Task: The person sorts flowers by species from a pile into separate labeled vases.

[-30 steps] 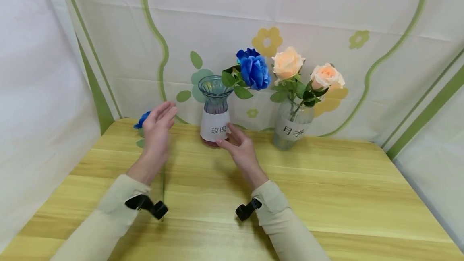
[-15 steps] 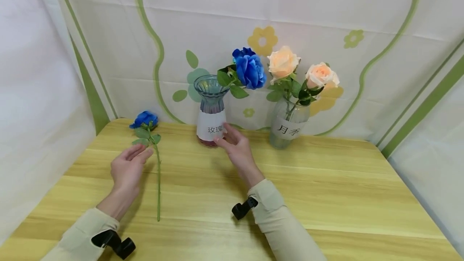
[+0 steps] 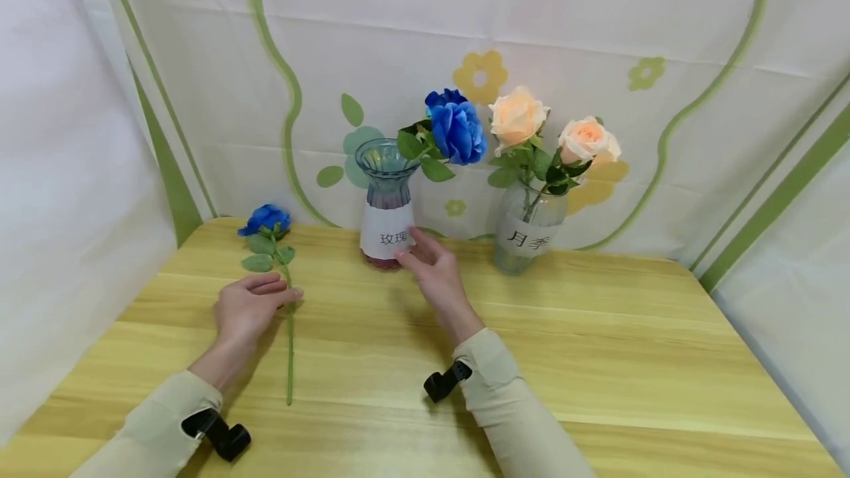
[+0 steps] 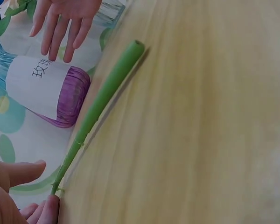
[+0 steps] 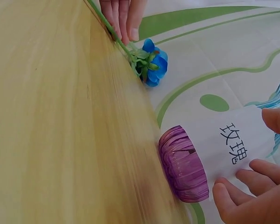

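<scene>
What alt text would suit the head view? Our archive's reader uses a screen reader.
A person's left hand rests on the stem of a blue artificial rose lying on a wooden table, while the right hand touches a paper-labelled blue glass vase. Beside it stands a clear vase of peach roses.

Left hand (image 3: 249, 306) moved: 1.0 s ago it was raised at upper centre-left of the head frame, level with the blue vase's label and covering the loose blue rose (image 3: 266, 219). 0.5 s ago it had dropped to the table (image 3: 598, 360), just left of the stem (image 3: 290, 345), fingers pointing up-right, rose head uncovered. Now it has shifted right, fingers lying across the stem below the leaves; the left wrist view shows fingertips (image 4: 49, 210) on the stem. Left forearm pulled back toward lower left. Camera framing shifted slightly after the first picture.
</scene>
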Available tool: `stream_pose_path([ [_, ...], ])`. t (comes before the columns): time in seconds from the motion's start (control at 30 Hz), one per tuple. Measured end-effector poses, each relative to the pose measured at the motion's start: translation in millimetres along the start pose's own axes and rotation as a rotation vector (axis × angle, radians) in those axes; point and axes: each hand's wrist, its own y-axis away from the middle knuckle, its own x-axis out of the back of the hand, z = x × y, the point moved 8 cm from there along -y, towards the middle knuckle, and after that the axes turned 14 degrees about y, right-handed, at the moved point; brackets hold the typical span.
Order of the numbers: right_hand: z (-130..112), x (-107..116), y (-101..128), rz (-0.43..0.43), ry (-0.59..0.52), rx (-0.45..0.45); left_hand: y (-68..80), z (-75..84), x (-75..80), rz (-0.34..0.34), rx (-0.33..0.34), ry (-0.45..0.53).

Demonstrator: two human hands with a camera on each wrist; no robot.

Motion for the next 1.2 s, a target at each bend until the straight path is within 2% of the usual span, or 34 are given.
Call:
stream_pose_path([
  [0.23, 0.7, 2.0, 0.2, -0.005, -0.003, 0.002, -2.1, 6.0, -6.5, -0.050, -0.041, -0.072],
  [0.4, 2.7, 3.7, 1.3, -0.003, -0.001, -0.004, -4.9, 6.1, -10.3, -0.062, -0.034, -0.093],
  [0.5, 2.8, 4.1, 0.2, 0.000, -0.002, 0.001, -5.3, 6.6, -11.7, -0.075, -0.012, -0.064],
  [0.63, 2.2, 4.1, -0.9, -0.001, -0.003, 0.004, -4.9, 10.4, -15.7, -0.103, 0.009, 0.024],
  [0.83, 1.7, 3.5, -1.7, -0.003, 0.004, 0.001, -5.0, 30.3, -24.0, -0.139, -0.042, 0.233],
  [0.93, 2.1, 4.1, -2.5, 0.003, -0.006, -0.001, -6.8, 43.7, -27.8, -0.128, -0.060, 0.417],
  [1.07, 2.4, 5.6, -3.0, 0.012, -0.015, 0.002, -11.0, 59.9, -31.4, -0.089, -0.047, 0.695],
  [1.2, 2.3, 6.3, -2.5, 0.009, 0.000, 0.003, -14.9, 73.7, -32.1, -0.027, -0.048, 0.902],
])
